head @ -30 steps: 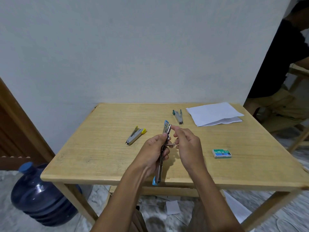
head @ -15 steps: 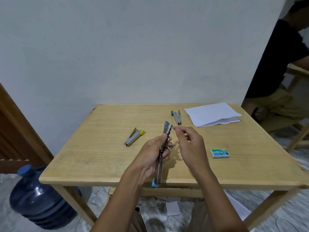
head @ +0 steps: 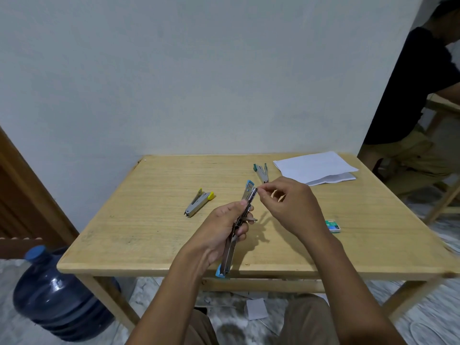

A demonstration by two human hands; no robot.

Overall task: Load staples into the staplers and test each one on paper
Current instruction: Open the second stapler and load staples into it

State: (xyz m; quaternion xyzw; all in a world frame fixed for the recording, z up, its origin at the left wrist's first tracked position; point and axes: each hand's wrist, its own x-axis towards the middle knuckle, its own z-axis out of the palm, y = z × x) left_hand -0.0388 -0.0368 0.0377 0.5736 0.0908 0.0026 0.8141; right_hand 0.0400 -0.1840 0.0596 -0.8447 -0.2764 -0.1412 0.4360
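My left hand grips a blue stapler that is swung wide open, its metal channel running from the table's front edge up to its far tip. My right hand has its fingertips pinched together right at that far tip; whether they hold staples is too small to tell. A yellow stapler lies left of my hands on the wooden table. A green stapler lies farther back beside a stack of white paper. A small green staple box sits to the right.
A blue water jug stands on the floor by the table's left front leg. Another person in a black shirt sits at the right. Paper scraps lie on the floor under the table. A white wall rises behind the table.
My right hand rose from the stapler's middle to its far tip and pinched there. The left hand kept its hold on the open blue stapler.
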